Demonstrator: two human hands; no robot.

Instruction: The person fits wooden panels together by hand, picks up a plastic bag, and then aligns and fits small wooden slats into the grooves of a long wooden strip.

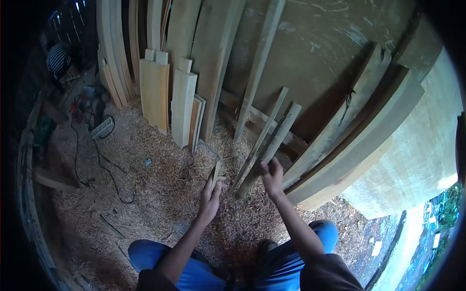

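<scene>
A wood shed with a floor [160, 194] covered in sawdust and shavings fills the view, its far side closed by a large plywood wall [310, 53] whose top is cut off by the frame. Heavy planks [359, 140] lean against that wall at the right, their upper ends lost in the dark corner. More boards [155, 92] stand upright at the back left, tops also cut off. Near the left edge of the floor a black cable [104, 165] trails to a power strip [103, 127]; a striped shape beyond it is too dim to identify. The person's blue-trousered knees [194, 271] show at the bottom. Two thin slats [272, 136] lean together against the wall; the right hand [272, 177] grips their lower part, fingers wrapped around them. The left hand [209, 196] holds a small flat wood piece [216, 173] just left of the slats, fingers pressed along it; its lower end is hidden behind the hand.
</scene>
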